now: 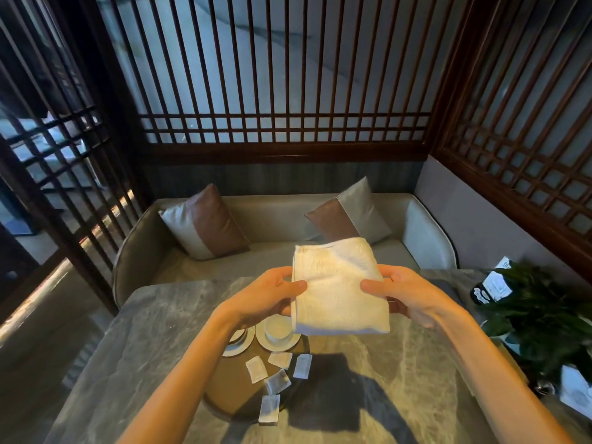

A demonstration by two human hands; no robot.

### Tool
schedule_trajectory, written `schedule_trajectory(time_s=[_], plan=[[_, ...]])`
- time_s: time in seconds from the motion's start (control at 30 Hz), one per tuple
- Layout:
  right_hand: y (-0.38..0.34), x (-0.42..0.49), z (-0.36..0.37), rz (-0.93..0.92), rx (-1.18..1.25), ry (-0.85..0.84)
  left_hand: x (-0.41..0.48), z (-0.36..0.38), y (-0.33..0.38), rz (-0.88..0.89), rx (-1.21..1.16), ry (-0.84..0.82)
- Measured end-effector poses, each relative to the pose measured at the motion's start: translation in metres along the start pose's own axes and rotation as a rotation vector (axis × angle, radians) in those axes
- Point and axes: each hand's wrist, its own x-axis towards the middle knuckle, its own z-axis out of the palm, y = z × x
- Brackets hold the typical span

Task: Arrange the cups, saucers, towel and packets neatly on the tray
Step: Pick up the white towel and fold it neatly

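Observation:
A folded cream towel point(339, 286) is held up above the table, pinched on its left edge by my left hand point(272, 293) and on its right edge by my right hand point(400, 293). Below it lies a round tan tray point(224, 389). A white cup point(278, 330) stands on a saucer point(276, 346) at the tray's far side. A second saucer point(237, 342) shows partly behind my left forearm. Several white packets point(256, 370) lie scattered over the tray's middle and near rim, one point(269, 410) hanging over the edge.
The tray rests on a grey marble table point(128, 347). A leafy potted plant point(544, 318) and a dark bottle point(487, 290) stand at the table's right edge, with a paper card point(573, 389) near them. Behind the table is a sofa with two cushions point(205, 222).

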Motion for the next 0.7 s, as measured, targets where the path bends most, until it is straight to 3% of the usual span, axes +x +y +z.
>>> schedule_trajectory(time_s=[0.17,0.33,0.7], plan=[[0.000,-0.003,0.005,-0.034,-0.025,0.051,-0.005,0.000,0.003,-0.010,-0.017,-0.050],[0.002,-0.006,0.000,0.027,0.064,-0.036,-0.006,-0.004,0.009,-0.023,-0.046,-0.098],[0.008,-0.003,-0.004,0.035,0.191,-0.134,-0.005,-0.004,0.009,-0.006,0.017,-0.009]])
